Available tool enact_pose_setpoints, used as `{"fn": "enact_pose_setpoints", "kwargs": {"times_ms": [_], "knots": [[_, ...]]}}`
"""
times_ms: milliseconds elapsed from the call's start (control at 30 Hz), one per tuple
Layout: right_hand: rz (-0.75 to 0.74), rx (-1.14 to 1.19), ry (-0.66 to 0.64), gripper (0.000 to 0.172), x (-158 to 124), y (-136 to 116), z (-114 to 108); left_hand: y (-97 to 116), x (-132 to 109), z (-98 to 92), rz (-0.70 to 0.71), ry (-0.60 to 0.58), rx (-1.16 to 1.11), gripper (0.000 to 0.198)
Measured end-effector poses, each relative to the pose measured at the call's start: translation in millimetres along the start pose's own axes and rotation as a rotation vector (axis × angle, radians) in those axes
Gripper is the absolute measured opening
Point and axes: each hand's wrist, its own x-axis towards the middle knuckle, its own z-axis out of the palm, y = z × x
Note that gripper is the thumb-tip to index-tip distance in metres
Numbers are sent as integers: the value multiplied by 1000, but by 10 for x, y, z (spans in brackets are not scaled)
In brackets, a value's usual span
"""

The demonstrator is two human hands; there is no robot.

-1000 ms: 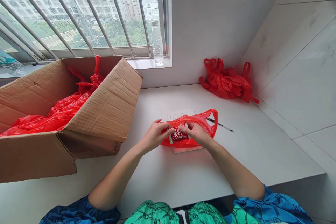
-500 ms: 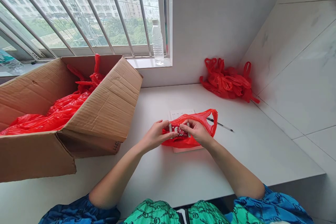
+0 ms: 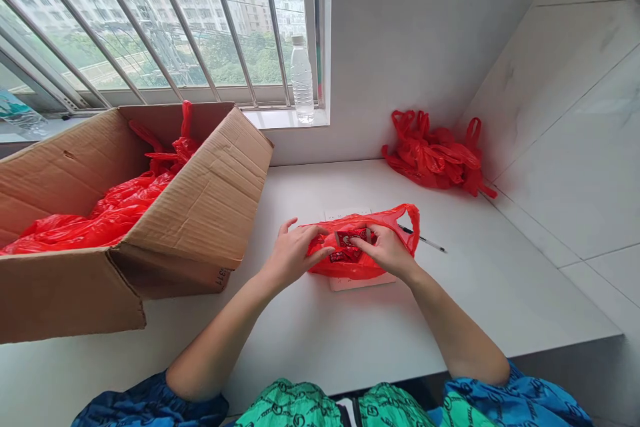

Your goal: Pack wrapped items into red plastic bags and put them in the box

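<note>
A small red plastic bag point(image 3: 395, 223) lies on a white paper sheet point(image 3: 350, 281) in the middle of the white counter point(image 3: 320, 327). My left hand point(image 3: 293, 253) holds the bag's left edge between thumb and fingers. My right hand point(image 3: 387, 250) pinches a small red packet with white print point(image 3: 350, 243) at the bag's mouth. The packet sits partly inside the bag, partly hidden by the red film.
A big open cardboard box point(image 3: 200, 207) lined with red plastic point(image 3: 100, 217) stands at the left. A heap of red bags point(image 3: 435, 157) lies in the far right corner. A pen point(image 3: 427, 240) rests right of the bag. A water bottle point(image 3: 302, 80) stands on the window sill.
The red packet has gone further into the bag, and its white print shows less. Both hands have shifted slightly right and away from me with the bag.
</note>
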Motion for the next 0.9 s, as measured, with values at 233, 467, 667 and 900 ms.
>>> {"fn": "enact_pose_setpoints", "kwargs": {"times_ms": [233, 467, 667, 900], "knots": [[42, -180, 59, 25, 29, 108, 20, 86, -97, -192, 147, -175, 89, 21], [16, 66, -16, 26, 38, 127, -34, 269, -131, -312, 243, -11, -3, 30], [23, -336, 55, 21, 32, 137, -108, 246, -152, -378, 262, 111, -10, 34], [-20, -406, -65, 16, -5, 263, -37, 212, -157, -359, 293, 141, -19, 33]]}}
